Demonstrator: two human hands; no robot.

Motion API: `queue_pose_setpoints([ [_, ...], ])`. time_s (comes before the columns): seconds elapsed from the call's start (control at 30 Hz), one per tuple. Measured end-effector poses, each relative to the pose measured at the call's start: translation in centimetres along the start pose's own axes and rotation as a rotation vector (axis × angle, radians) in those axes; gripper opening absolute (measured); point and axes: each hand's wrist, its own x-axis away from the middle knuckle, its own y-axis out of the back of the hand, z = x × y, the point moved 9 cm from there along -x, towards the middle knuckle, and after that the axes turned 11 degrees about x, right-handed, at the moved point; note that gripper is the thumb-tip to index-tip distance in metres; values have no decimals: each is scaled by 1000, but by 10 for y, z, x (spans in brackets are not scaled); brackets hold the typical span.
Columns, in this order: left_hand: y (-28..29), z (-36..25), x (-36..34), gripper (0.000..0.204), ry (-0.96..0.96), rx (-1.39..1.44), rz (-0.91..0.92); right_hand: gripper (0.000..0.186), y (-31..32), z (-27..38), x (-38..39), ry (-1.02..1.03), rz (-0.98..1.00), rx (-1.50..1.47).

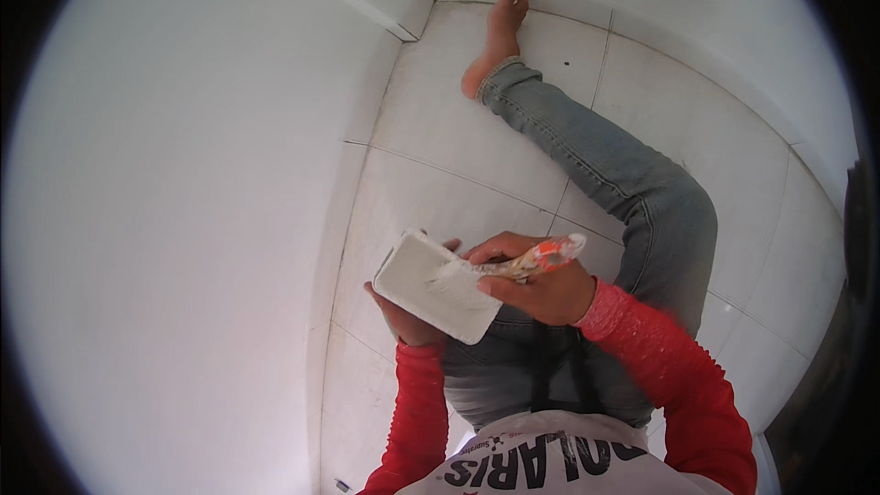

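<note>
A white rectangular tub (417,298) of pale, thick paint or paste is tilted in front of my body. My left hand (403,319) grips it from beneath and along its left side, and part of that hand is hidden behind it. In my right hand (550,293) is a paintbrush (541,258) with an orange, paint-smeared handle, pinched between thumb and fingers. Its handle end points right, while its bristle end meets the pale contents at the tub's right side. The bristles themselves are hard to make out.
White wall (183,220) rises close on my left, with another wall (697,0) ahead and to the right. Light tiles (458,192) cover the floor. My bent leg in grey jeans (596,147) stretches forward, its bare foot (495,41) near the far corner. A dark object (825,385) stands at the right edge.
</note>
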Motion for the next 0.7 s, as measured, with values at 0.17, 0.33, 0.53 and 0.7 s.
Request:
queue_pose_setpoints([
  [0.17, -16, 28, 2, 86, -69, -69, -259, 24, 36, 17, 11, 85, -163, 273],
  [0.33, -17, 32, 24, 82, -69, -322, -286, 26, 44, 38, 24, 178, -217, 128],
  [0.53, -46, 18, 46, 81, -115, -189, -230, 27, 42, 40, 29, 253, -223, 253],
  [0.7, -45, -14, 45, 80, -158, -248, -259, 28, 13, 33, 29, 154, -15, -6],
])
